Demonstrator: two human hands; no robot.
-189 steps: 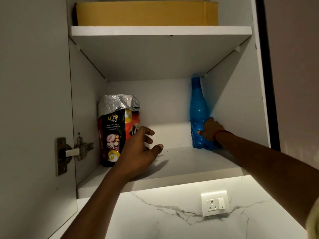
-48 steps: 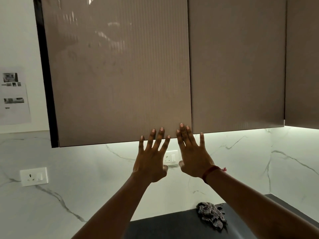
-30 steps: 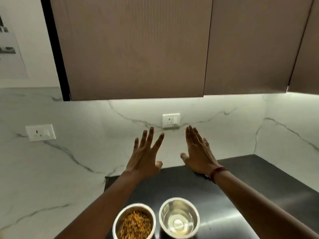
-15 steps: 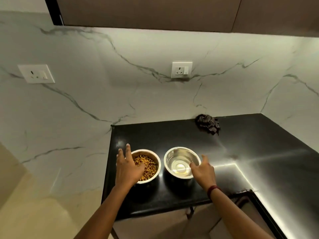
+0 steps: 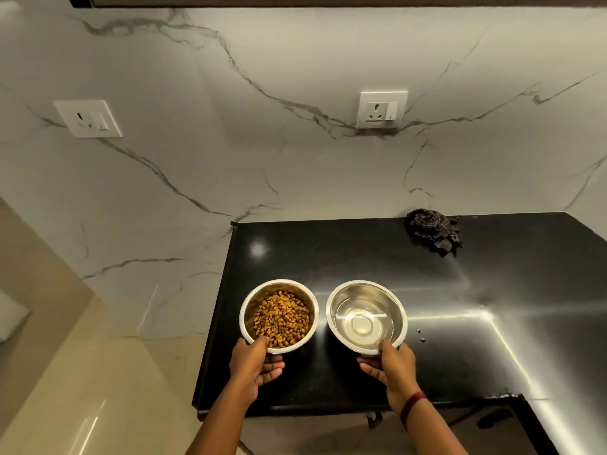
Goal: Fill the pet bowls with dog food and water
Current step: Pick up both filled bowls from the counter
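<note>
black counter (image 5: 361, 257), brown kibble (image 5: 282, 318) (dark checked cloth (image 5: 432, 231))

Dim, warm light falls from above onto the marble wall (image 5: 295, 178). Glare streaks cross the black countertop (image 5: 525, 284) at right. Wide-angle bending at edges; detail slightly soft.

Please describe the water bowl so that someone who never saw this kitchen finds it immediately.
Find the black countertop below the marble wall. Near its front edge are two steel bowls; the water bowl is the right one, its near rim gripped by the right hand. It holds only clear water, while the food bowl beside it holds brown kibble.
</note>
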